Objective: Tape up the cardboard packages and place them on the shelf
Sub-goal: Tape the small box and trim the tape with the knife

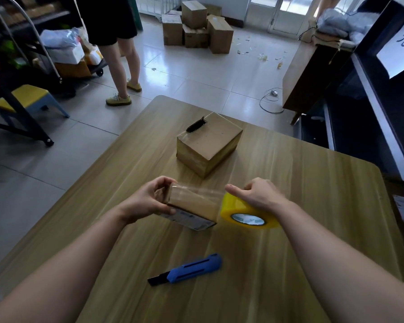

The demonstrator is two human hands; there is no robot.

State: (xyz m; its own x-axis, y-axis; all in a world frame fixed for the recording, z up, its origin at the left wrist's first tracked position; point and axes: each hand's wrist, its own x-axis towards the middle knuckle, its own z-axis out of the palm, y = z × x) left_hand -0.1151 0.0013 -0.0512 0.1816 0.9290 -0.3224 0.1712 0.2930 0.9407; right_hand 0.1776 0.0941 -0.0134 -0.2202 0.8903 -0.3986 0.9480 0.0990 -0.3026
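L hand (147, 199) grips box (191, 203) — R hand (259, 194) tape roll (247, 213).

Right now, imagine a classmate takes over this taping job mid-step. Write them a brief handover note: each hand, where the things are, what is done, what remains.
The left hand grips the small package by its left end.
The right hand holds the yellow tape roll; a clear strip runs from it across the package top.
The larger box sits farther back on the table, some tape on it; the blue knife lies nearer, blade out.
Done: strip laid over the small package.
To do: cut the strip, finish sealing, shelve both.
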